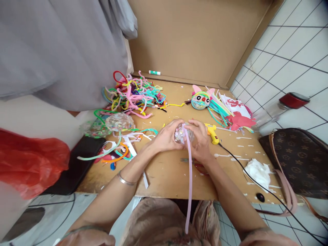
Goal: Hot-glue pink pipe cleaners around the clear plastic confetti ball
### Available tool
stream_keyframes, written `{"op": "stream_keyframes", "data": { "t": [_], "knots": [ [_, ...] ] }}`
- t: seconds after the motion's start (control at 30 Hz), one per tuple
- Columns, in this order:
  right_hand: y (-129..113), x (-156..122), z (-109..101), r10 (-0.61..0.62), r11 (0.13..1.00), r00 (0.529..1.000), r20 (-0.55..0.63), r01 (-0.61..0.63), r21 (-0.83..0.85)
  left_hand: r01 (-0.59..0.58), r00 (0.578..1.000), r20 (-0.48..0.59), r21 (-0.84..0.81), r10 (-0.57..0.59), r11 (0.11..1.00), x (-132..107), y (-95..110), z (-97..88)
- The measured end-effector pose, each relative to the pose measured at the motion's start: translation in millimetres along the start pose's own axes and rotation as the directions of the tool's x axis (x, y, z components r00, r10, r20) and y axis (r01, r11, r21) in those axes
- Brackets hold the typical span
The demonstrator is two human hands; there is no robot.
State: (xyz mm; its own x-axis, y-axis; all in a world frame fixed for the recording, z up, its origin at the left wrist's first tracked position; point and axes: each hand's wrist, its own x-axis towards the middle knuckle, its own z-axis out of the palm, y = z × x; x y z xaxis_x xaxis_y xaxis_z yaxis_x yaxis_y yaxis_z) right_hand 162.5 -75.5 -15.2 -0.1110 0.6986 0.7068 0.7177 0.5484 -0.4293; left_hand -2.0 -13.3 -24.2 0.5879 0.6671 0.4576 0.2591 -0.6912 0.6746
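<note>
Both hands meet over the middle of the wooden board (pixel 169 174). My left hand (pixel 165 138) and my right hand (pixel 201 141) are closed around a small clear, glittery ball (pixel 180 134). A long pale-pink strip (pixel 190 177) runs over the ball and hangs down toward my lap. A yellow glue gun (pixel 212 132) lies just right of my right hand, its black cord (pixel 256 182) trailing to the right.
A tangle of coloured strips (pixel 133 94) lies at the back left, with two more clear balls (pixel 119 122) beside it. A finished wrapped ball with a face (pixel 200 100) sits at the back right. A white tissue (pixel 259 172), brown handbag (pixel 297 160) and red-lidded jar (pixel 279 107) are on the right; a red bag (pixel 28 164) is on the left.
</note>
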Motion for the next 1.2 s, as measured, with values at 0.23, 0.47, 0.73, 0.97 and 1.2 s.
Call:
{"op": "stream_keyframes", "data": {
  "t": [0.23, 0.47, 0.73, 0.97, 1.2],
  "knots": [
    [-1.9, -0.4, 4.4, 0.002, 1.0, 0.986, -0.167, 0.003, 0.027, 0.029, 0.999, 0.026, 0.02, -0.03, 0.999, 0.5, 4.7, -2.9],
    [-2.1, -1.9, 4.9, 0.082, 0.992, 0.985, -0.149, -0.066, 0.109, -0.009, 1.0, 0.03, 0.023, 0.009, 1.0, 0.8, 0.1, -2.3],
    [-1.4, -1.7, 6.7, 0.045, 0.996, 0.988, -0.148, -0.032, 0.086, -0.021, 1.0, -0.006, 0.087, 0.022, 0.996, 1.6, 4.0, -2.0],
    [1.2, -2.4, 8.6, 0.023, 0.995, 0.986, -0.164, -0.007, 0.096, 0.078, 0.997, -0.008, 0.07, -0.077, 0.995, 0.0, 9.0, -2.0],
    [1.6, -2.2, 8.4, 0.01, 0.996, 0.986, -0.169, 0.006, 0.093, 0.072, 0.997, 0.008, 0.056, -0.073, 0.996, 0.7, 10.3, -3.6]
  ]
}}
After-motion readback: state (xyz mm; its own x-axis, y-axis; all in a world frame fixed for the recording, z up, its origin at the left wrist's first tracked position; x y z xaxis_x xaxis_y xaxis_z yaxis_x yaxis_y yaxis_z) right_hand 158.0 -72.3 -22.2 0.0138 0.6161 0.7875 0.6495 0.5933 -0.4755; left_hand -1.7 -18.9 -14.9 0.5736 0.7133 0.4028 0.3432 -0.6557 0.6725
